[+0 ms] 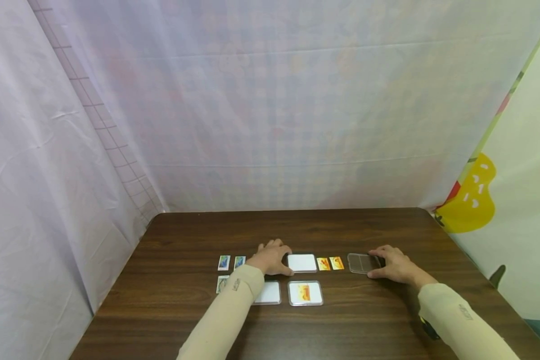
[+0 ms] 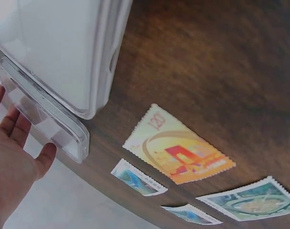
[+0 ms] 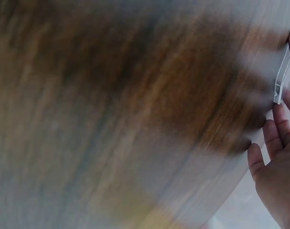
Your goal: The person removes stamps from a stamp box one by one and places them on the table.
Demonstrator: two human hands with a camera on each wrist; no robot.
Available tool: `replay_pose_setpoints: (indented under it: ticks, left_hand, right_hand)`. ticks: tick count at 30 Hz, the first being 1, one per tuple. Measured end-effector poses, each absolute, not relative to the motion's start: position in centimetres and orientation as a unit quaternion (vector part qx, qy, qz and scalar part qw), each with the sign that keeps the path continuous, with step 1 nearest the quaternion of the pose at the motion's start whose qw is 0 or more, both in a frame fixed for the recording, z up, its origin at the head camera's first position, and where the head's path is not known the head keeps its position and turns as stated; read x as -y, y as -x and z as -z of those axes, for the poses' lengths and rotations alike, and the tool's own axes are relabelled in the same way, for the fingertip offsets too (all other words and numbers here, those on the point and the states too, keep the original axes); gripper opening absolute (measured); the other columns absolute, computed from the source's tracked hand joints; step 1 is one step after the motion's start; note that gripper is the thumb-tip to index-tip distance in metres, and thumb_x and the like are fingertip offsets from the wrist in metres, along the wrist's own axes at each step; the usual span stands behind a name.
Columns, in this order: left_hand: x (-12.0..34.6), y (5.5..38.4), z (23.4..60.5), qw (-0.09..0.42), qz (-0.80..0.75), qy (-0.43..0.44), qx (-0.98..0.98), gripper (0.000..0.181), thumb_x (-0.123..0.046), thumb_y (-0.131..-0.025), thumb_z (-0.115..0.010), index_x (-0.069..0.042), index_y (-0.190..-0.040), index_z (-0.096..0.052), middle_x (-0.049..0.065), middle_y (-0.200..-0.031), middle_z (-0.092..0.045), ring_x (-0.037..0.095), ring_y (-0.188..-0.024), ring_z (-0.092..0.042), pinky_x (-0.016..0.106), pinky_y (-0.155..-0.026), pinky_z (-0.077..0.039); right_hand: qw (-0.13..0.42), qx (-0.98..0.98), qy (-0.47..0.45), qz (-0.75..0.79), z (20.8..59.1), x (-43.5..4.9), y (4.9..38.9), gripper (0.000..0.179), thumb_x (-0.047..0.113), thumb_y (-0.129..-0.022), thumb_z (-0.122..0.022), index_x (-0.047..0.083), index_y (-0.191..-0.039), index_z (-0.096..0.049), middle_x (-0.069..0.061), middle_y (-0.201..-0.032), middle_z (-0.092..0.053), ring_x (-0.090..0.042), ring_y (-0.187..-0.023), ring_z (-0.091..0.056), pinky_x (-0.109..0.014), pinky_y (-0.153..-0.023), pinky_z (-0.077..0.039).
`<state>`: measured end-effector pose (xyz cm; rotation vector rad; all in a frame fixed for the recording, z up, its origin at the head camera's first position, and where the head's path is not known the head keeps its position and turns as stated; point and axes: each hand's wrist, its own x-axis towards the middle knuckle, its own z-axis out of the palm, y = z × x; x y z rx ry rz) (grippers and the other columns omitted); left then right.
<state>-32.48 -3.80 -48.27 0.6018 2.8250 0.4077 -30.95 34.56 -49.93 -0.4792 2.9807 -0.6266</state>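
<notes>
On the table, my left hand [image 1: 270, 259] grips a white-backed clear case [image 1: 302, 263] at its left end, thumb at the near corner and fingers at the far one. The left wrist view shows this hand [image 2: 16, 148] beside the edge of the clear case [image 2: 45, 109]. To the right, my right hand [image 1: 393, 265] holds a clear plastic lid [image 1: 362, 263] by its right end, thumb on the near side. Only a thin edge of the lid [image 3: 280, 81] shows in the right wrist view. Two orange postage stamps [image 1: 330, 263] lie between case and lid.
Nearer me lie a clear case with an orange stamp [image 1: 304, 293] and a white-backed case [image 1: 270, 292], partly behind my left arm. Blue stamps [image 1: 224, 263], a green stamp [image 2: 259, 199] and another orange stamp [image 2: 183, 152] lie at left. A dark object [image 1: 429, 329] shows by my right sleeve.
</notes>
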Motion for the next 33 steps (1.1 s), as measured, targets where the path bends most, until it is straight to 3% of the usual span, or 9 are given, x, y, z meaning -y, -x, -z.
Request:
replay_pose_setpoints:
  ticks: [10,21,33]
  left_hand:
    - [4.0,32.6,48.4,0.105,-0.123,-0.222,-0.962,0.062,-0.053,-0.083,-0.075,-0.024,-0.135,-0.057,0.002,-0.143,-0.045,0.023,-0.136,-0.036,0.047,-0.112,-0.025]
    - [4.1,32.6,48.1,0.103,-0.118,-0.239,-0.958,0.069,-0.051,-0.082,-0.076,-0.021,-0.14,-0.054,0.004,-0.141,-0.046,0.025,-0.135,-0.038,0.049,-0.111,-0.025]
    - [5.2,33.0,46.8,0.103,-0.188,-0.237,-0.947,0.067,-0.048,-0.085,-0.074,-0.018,-0.141,-0.052,0.007,-0.145,-0.045,0.027,-0.136,-0.037,0.049,-0.113,-0.023]
  right_hand:
    - [0.026,-0.963,0.16,0.216,50.2,-34.8,31.1,0.072,0.045,-0.076,-0.082,-0.001,-0.128,-0.062,-0.028,-0.126,-0.052,-0.052,-0.116,-0.044,-0.072,-0.091,-0.031]
    - [0.012,-0.958,0.163,0.234,50.0,-34.6,31.1,0.069,0.045,-0.077,-0.082,-0.001,-0.126,-0.063,-0.026,-0.124,-0.056,-0.048,-0.114,-0.047,-0.064,-0.091,-0.04]
    - [0.025,-0.951,0.164,0.26,48.6,-33.2,31.5,0.074,0.045,-0.081,-0.079,-0.004,-0.132,-0.058,-0.033,-0.132,-0.048,-0.052,-0.121,-0.042,-0.067,-0.095,-0.037]
